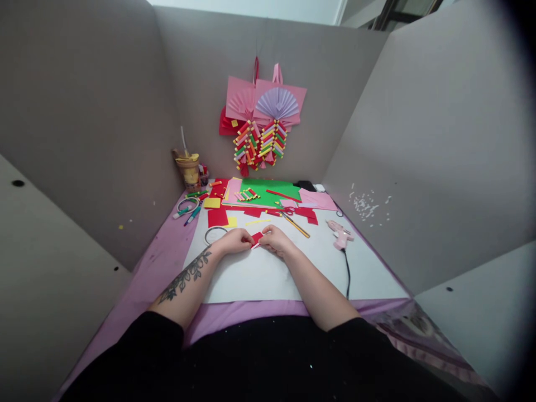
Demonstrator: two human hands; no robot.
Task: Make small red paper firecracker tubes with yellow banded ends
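Note:
Between my two hands, a small piece of red paper [257, 239] with a white lower edge is held just above the white work sheet [251, 279]. The fingers of my left hand [238, 241] pinch its left side. On the other side, my right hand [274, 241] grips the right edge between thumb and fingers. A ring-shaped roll of tape [214, 235] lies beside my left wrist. Beyond my right hand rests a yellow-and-black pencil [296, 225]. A thin yellow paper strip [258, 222] lies just past my fingertips.
A pink glue gun [341, 235] with a black cord lies at right. Green sheets [272, 190], red paper pieces [218, 217] and scissors [288, 210] cover the back. A cup of tools [190, 170] stands back left. Paper fan decorations [277, 104] hang on the grey panel.

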